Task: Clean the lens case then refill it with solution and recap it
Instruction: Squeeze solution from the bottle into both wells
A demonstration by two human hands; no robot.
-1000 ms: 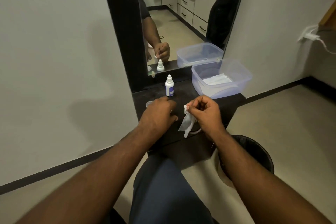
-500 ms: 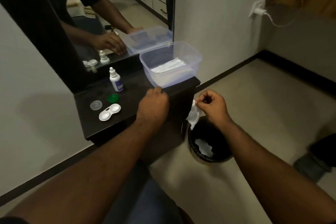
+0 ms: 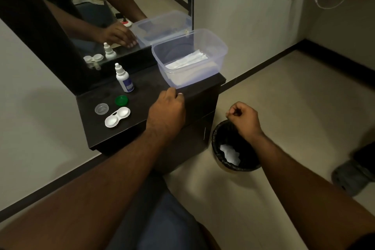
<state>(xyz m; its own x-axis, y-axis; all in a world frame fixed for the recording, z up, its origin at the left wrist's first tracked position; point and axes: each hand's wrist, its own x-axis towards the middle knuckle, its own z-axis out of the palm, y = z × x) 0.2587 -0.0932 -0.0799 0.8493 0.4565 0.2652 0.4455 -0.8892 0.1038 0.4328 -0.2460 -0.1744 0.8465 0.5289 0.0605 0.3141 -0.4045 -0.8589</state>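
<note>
Hovering right hand (image 3: 244,118) above the black trash bin (image 3: 235,146) at lower right of centre, grip curled closed on nothing now: the tissue pinched half a second ago is gone, and white crumpled tissue (image 3: 230,153) is lying inside the bin. Resting left hand (image 3: 167,110) on the counter (image 3: 142,89) edge, fingers curled over it, holding nothing. Sitting uncapped at centre left, the white lens case (image 3: 117,117), with green cap (image 3: 121,100) and clear cap (image 3: 101,108) just beside it and solution bottle (image 3: 124,78) behind. Likely finishing the wiping; refilling and recapping not yet done.
</note>
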